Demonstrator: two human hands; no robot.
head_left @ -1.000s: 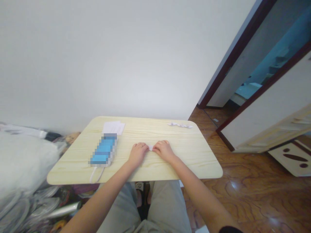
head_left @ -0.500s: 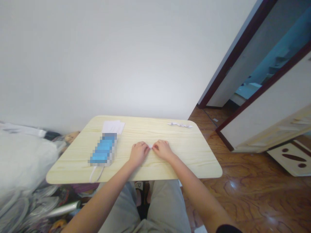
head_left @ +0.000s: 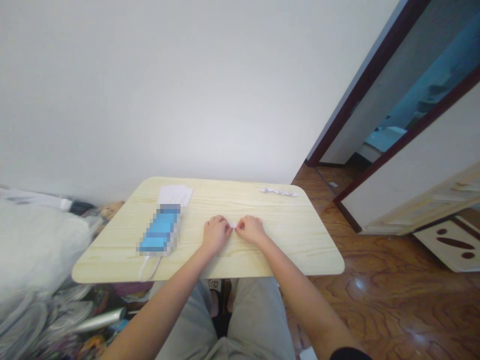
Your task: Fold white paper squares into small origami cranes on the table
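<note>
My left hand [head_left: 216, 234] and my right hand [head_left: 251, 230] meet near the middle of the wooden table [head_left: 296, 250]. Between their fingertips is a small piece of white paper [head_left: 233, 225], pinched from both sides and mostly hidden by the fingers. At the table's far right lies a row of small folded or twisted white paper pieces [head_left: 279, 192]. Flat white paper sheets [head_left: 174, 194] lie overlapping at the far left. In front of them rests a pixelated phone-like device [head_left: 160, 230] with a blue screen and a white cable [head_left: 150, 267].
A white wall [head_left: 225, 100] rises behind the table. On the left are a white bundle [head_left: 41, 240] and cluttered items below it. To the right are wooden flooring [head_left: 375, 300], a doorway with a dark frame [head_left: 375, 65], and a white drawer unit [head_left: 450, 242].
Both hands stay in nearly the same place, still pinching the paper. A little more of the white paper shows between the fingertips. The view has shifted very slightly.
</note>
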